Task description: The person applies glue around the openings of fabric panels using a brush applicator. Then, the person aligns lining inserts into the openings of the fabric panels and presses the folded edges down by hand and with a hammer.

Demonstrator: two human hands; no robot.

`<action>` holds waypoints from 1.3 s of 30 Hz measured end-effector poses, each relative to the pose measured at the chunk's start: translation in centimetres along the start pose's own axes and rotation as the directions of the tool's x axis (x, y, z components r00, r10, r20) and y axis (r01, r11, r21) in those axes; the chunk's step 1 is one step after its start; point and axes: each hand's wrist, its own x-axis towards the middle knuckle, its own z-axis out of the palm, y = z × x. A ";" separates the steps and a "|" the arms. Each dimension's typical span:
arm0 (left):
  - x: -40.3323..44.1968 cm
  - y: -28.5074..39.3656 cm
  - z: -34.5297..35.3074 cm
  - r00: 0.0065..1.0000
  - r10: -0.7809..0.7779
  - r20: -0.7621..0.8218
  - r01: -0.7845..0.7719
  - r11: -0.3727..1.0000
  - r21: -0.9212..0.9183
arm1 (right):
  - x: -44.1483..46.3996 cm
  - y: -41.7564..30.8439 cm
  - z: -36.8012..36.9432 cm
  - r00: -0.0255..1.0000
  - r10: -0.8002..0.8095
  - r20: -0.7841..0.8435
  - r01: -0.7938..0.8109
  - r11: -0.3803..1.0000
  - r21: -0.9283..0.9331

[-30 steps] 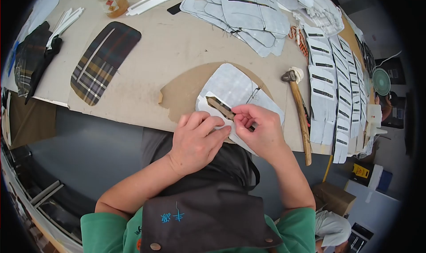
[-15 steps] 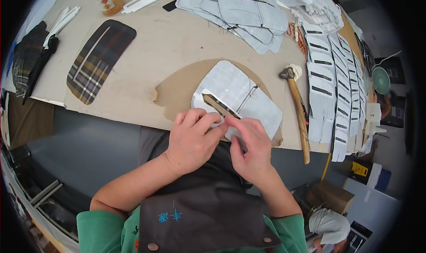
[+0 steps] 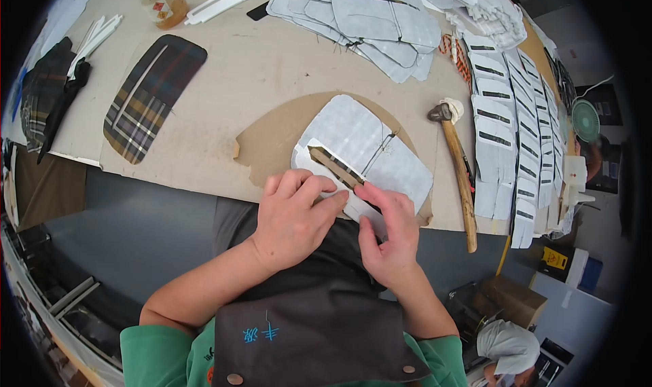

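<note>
A pale grey-backed fabric panel (image 3: 339,125) with rounded corners lies at the table's front edge, its near side reaching over it. A long slot (image 3: 333,164) with plaid edging is cut through it, and brown card shows inside. My left hand (image 3: 295,210) has its fingers bent and pressed together on the white strip below the slot. With its index finger at the slot's right end, my right hand (image 3: 390,231) grips the panel's near edge, thumb lower down. Both hands' fingertips are close together. Beneath the panel is a brown card sheet (image 3: 261,142).
A hammer (image 3: 458,163) lies to the right, beside rows of slotted pale pieces (image 3: 492,139). Similar panels (image 3: 387,27) are piled at the back. On the left are a plaid panel (image 3: 153,98) and a jar (image 3: 163,7). Another person (image 3: 509,346) is at lower right.
My right hand has shifted slightly right and down along the slot, uncovering more of its right end. My left hand stays nearly in place on the panel.
</note>
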 end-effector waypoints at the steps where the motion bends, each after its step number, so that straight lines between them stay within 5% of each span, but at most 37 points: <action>1: 0.1 0.0 0.0 1.000 0.000 -0.001 0.000 1.000 0.000 | -0.2 -0.1 0.0 1.000 -0.001 0.020 0.002 0.999 -0.052; 5: -0.2 -0.1 0.0 0.999 -0.009 0.033 0.008 1.000 0.005 | -0.5 -1.2 0.1 0.995 -0.068 0.073 0.083 0.973 -0.215; 9: -0.3 -0.1 0.2 1.000 -0.011 0.021 0.011 1.000 -0.007 | 0.3 -0.4 -1.5 0.981 -0.094 0.172 0.126 0.975 -0.184; 11: 0.0 -0.1 0.1 1.000 -0.003 0.004 0.003 1.000 -0.016 | 1.0 0.6 -2.0 0.996 0.034 0.088 -0.049 0.984 0.171; 19: -0.1 0.0 0.1 0.999 -0.030 0.012 0.030 0.999 -0.045 | 0.6 0.9 -1.1 0.976 0.217 0.025 -0.216 0.937 0.275; 28: 0.0 -0.1 0.2 1.000 -0.015 0.006 0.015 1.000 -0.004 | 2.1 1.4 -1.6 0.999 -0.035 0.040 0.035 0.999 -0.010; 30: 0.0 0.1 0.2 1.000 0.008 0.002 -0.008 1.000 0.019 | 2.6 1.3 -1.9 0.973 -0.191 0.126 0.215 0.953 -0.213; 33: 0.0 0.3 0.0 1.000 -0.010 0.019 0.010 1.000 0.012 | 3.4 0.5 -2.0 0.946 -0.226 0.231 0.294 0.898 -0.327; 37: -0.1 0.6 0.3 1.000 -0.021 -0.012 0.021 0.999 0.025 | 4.6 2.5 -2.3 0.944 -0.281 0.174 0.326 0.874 -0.360; 39: 0.0 0.6 0.2 0.999 -0.032 -0.018 0.031 0.999 -0.005 | 5.2 3.1 -2.9 1.000 -0.016 -0.017 0.015 0.997 -0.078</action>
